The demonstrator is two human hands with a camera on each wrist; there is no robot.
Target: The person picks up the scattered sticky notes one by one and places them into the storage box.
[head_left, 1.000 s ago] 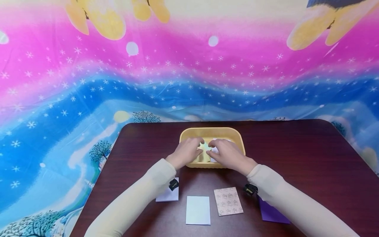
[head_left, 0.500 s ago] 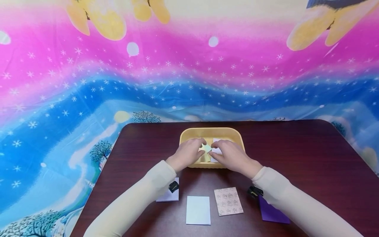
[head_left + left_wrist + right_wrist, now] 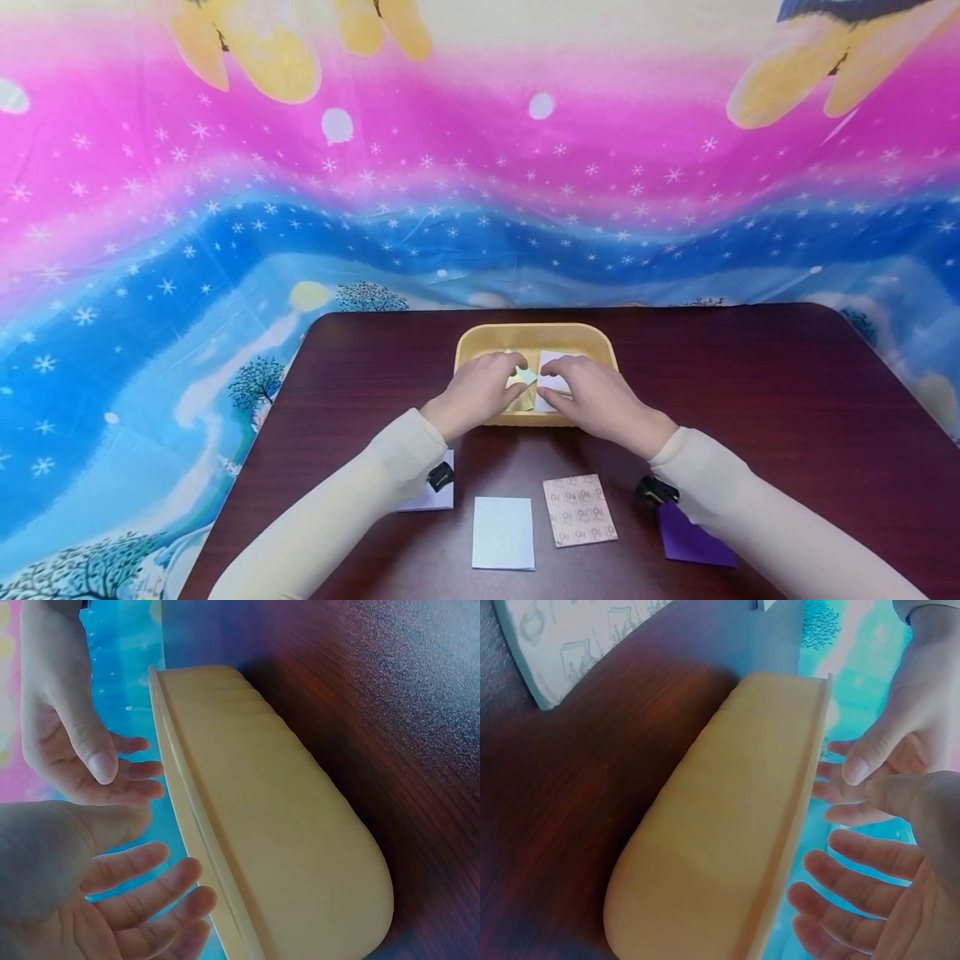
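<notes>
A yellow plastic bin [image 3: 536, 420] stands near the far edge of the table. Over its left half is my left hand [image 3: 482, 387], its fingers loosely bent. My right hand [image 3: 596, 395] hovers above the right half in a similar pose. Neither wrist view shows anything between the fingers, which sit just past the bin's rim. Partly hidden below the hands, a pale yellow-green paper piece [image 3: 528, 377] lies on the left inside the bin. Beside it on the right is a white paper piece [image 3: 553, 358], also partly covered.
On the dark wood table [image 3: 787, 400], nearer me, lie a white pad [image 3: 502, 533], a pink patterned square [image 3: 580, 510] and a purple square [image 3: 696, 536]. Another whitish pad [image 3: 442, 498] is partly under the left sleeve. A printed cloth [image 3: 480, 183] hangs behind.
My right hand has shifted slightly to the right, away from the left hand, and more of the white paper piece shows. The left hand has moved only slightly rightward.
</notes>
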